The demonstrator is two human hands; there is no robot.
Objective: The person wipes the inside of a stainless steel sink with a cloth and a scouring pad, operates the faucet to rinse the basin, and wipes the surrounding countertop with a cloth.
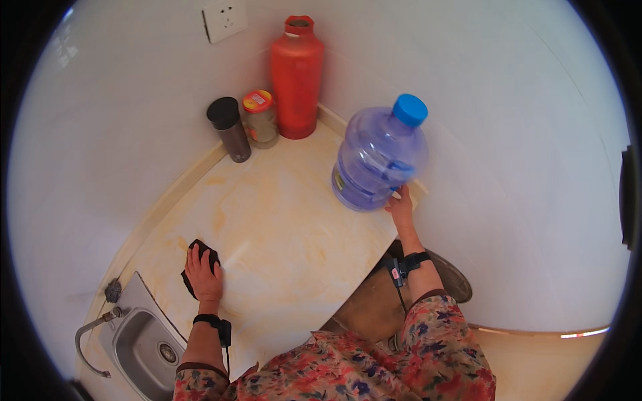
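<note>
My left hand (204, 275) presses down on a dark cloth (189, 288), spread on the marbled countertop (281, 240) to the right of the sink. A large translucent blue water jug (373, 150) with a bright blue cap (410, 110) is at the right side of the counter, near the wall. The fingers of my right hand (400, 205) hold the jug low on its near side, by the handle. The jug looks slightly blurred; whether its base touches the counter is unclear.
Along the back corner stand a dark tumbler (232, 133), a glass jar (262, 128) with a red-yellow lid and a tall red thermos flask (298, 80). At lower left are a steel sink (145, 346), a curved faucet (88, 341) and a scouring pad (113, 290).
</note>
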